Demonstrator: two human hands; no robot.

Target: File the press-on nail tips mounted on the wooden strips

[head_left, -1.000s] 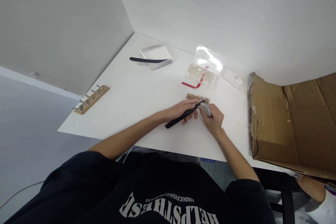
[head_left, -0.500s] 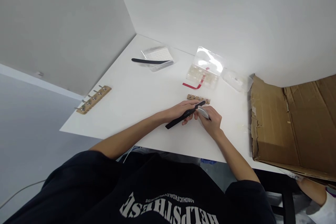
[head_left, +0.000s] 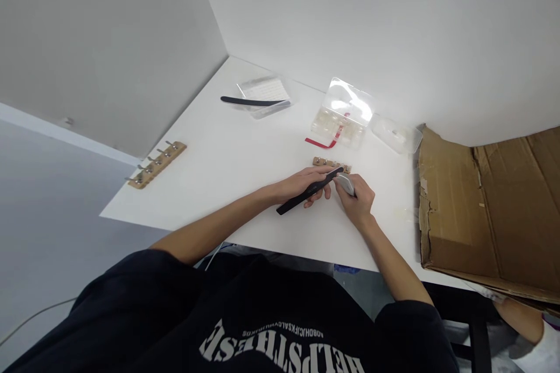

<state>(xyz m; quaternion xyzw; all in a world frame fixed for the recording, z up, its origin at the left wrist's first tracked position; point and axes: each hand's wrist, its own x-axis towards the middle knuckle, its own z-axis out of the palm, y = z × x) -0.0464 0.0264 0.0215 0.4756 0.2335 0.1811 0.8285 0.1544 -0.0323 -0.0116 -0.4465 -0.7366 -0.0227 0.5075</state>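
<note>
Near the middle of the white table, my left hand (head_left: 301,185) is closed on a straight black nail file (head_left: 301,194), which slants up to the right. My right hand (head_left: 359,201) grips a small pale grey tool (head_left: 346,184) with a rounded body; its exact kind is unclear. The tip of that tool is close to the file's upper end, and I cannot tell whether they touch. Just beyond my fingers lies a short wooden strip (head_left: 322,161) with several small metal pegs, partly hidden by the hands.
Further back stand an open clear case (head_left: 350,104) with a red strip (head_left: 319,143), a clear container (head_left: 396,134), and a plastic box (head_left: 266,90) with a curved black file (head_left: 245,101). A longer pegged strip (head_left: 157,165) lies left. A cardboard box (head_left: 455,204) stands right, another person's arm (head_left: 520,317) below.
My right hand has shifted slightly right with the grey tool, whose angle has changed. My left hand and the nail file stay nearly still.
</note>
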